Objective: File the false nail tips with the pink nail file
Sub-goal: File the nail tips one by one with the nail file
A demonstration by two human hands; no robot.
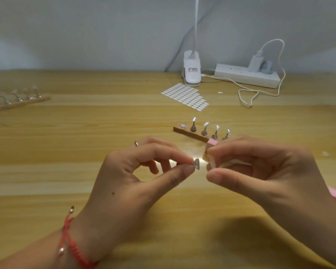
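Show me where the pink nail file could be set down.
Bare wooden table lies between the far-left wooden stand and the near wooden nail-tip stand; more lies before the left hand. Crowded: back right, around the sticker sheet and white power strip.

Single head-worn view, looking forward and down across the desk (pixel 66 171), close over both hands, facing the back wall (pixel 85 32).

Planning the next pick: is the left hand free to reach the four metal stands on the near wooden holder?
Probably not yet. The left hand pinches a small metal stand; otherwise nothing blocks the way to the near wooden holder.
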